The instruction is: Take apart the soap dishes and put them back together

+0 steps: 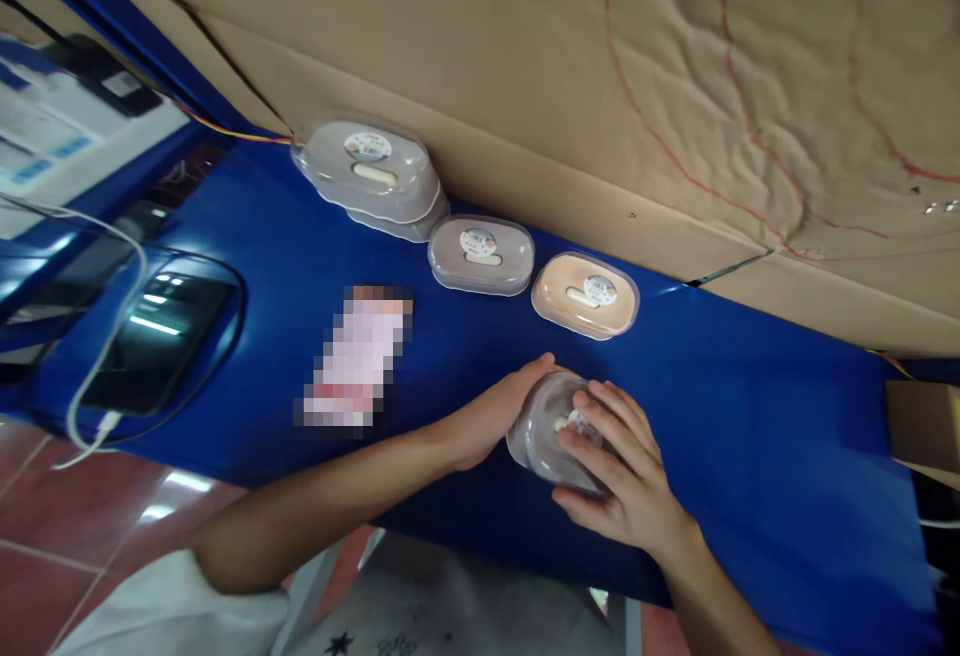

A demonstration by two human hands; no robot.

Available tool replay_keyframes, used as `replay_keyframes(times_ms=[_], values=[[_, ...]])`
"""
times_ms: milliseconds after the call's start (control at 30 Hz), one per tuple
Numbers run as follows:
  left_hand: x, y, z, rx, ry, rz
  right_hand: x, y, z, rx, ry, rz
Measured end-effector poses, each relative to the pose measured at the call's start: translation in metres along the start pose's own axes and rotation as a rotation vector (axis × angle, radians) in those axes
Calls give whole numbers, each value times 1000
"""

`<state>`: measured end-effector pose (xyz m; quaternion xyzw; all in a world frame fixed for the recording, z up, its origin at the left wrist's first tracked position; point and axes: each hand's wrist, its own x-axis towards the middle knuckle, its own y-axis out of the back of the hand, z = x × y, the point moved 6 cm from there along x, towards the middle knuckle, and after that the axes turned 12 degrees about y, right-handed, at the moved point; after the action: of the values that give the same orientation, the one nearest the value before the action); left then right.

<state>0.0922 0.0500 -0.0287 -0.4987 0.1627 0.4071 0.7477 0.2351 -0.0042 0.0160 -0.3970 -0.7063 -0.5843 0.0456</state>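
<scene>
A clear-lidded container [541,434] with a grey look and a round label is held between my hands near the table's front edge. My left hand [501,414] grips its left side. Over its lid and right side lie the spread, curved fingers of my right hand [626,471], partly covering the label. Behind it on the blue table are an orange container [562,296] and a grey container [480,271], side by side. Further left, more grey containers [367,166] are stacked against the cardboard.
A blurred-out pinkish flat item [360,361] lies left of my hands. At the far left are a phone [157,346] with a white cable and a black device [105,76]. Cardboard [487,66] rises behind the table [787,456]; a brown box [922,426] stands at the right.
</scene>
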Motion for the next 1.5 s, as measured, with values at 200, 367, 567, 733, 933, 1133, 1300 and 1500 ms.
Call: replay_keyframes(times_ms=[200, 367, 567, 733, 933, 1133, 1300, 1500], values=[[0, 8, -6, -34, 27, 48, -10, -4, 1, 30, -11, 75], [2, 10, -9, -26, 41, 38, -18, -6, 1, 18, -17, 118], [-1, 10, -7, 8, 22, 50, -16, -1, -6, -58, 12, 169], [3, 16, -14, 25, 85, 102, -10, 7, 6, 96, -124, 245], [4, 17, -10, -28, 69, 68, -10, 7, 7, 55, -104, 190], [6, 18, -6, -26, 9, 59, -10, 1, 7, 62, -92, 96], [5, 19, 0, 11, -59, 61, -12, -1, 12, 134, -149, 44], [-2, 17, 8, 31, -75, 72, -16, -6, 6, 32, -129, 9]])
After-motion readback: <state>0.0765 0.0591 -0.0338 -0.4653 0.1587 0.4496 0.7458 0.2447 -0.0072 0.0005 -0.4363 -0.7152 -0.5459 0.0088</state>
